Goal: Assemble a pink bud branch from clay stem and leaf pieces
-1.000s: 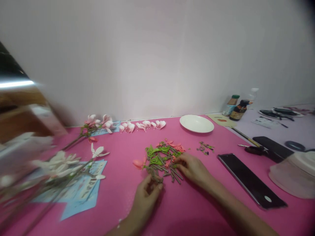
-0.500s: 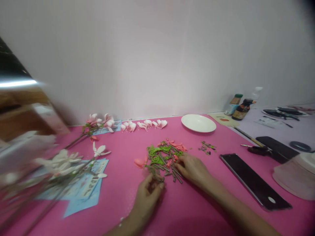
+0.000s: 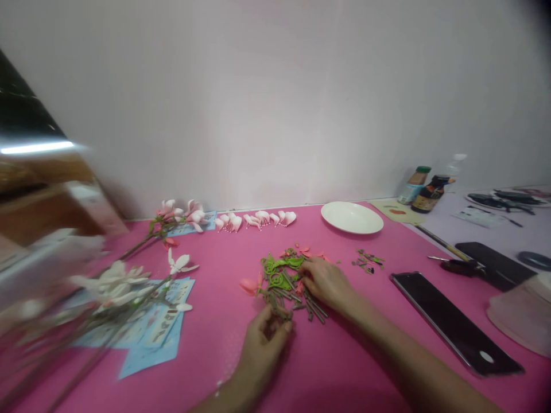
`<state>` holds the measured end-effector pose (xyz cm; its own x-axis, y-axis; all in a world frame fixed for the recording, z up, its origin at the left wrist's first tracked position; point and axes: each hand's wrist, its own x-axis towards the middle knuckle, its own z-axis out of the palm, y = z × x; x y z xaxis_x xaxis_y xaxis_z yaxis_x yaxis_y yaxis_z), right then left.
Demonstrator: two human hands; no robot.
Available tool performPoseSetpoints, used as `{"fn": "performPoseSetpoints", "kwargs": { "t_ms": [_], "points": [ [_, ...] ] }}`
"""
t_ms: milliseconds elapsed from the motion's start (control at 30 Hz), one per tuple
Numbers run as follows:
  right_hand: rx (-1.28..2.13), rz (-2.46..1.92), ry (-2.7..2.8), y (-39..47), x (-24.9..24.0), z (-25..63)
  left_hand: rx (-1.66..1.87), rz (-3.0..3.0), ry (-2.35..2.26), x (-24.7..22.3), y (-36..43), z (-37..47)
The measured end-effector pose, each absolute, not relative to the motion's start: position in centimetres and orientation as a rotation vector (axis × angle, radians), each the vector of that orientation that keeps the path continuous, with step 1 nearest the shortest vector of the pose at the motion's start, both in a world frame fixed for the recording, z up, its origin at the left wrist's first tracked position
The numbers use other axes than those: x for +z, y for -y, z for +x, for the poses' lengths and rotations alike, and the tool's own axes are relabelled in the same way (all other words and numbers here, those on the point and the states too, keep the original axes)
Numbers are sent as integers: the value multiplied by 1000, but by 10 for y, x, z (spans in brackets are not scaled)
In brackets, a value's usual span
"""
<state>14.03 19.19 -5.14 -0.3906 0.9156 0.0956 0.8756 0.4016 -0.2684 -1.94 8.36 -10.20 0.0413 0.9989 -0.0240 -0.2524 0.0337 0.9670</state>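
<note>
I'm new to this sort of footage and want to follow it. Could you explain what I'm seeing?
There is no machine here, only a person's two bare hands. The view comes from one camera worn on the head, looking forward and down. On the pink table lies a pile of green, brown and coral pieces. Around it are white flowers, petals, a plate and what looks like a phone. The left hand has its fingers around a brown piece at the pile's near edge. The right hand reaches into the pile's right side; whether it grips anything is hidden.
</note>
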Motion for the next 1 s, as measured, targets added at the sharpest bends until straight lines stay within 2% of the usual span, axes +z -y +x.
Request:
{"fn": "performPoseSetpoints", "kwargs": {
  "t_ms": [333, 433, 700, 1000],
  "points": [
    [502, -1561, 2290, -198, -52, 139, 1270, 1049, -1006, -98, -84, -21],
    [706, -1514, 2142, -196, -50, 144, 1267, 1031, -984, -99, -83, -20],
    [1507, -1288, 1600, -170, -49, 149, 1299, 993, -950, -106, -83, -18],
    [1830, -1025, 1167, -132, -54, 146, 1279, 988, -920, -109, -83, -18]
  ]
}}
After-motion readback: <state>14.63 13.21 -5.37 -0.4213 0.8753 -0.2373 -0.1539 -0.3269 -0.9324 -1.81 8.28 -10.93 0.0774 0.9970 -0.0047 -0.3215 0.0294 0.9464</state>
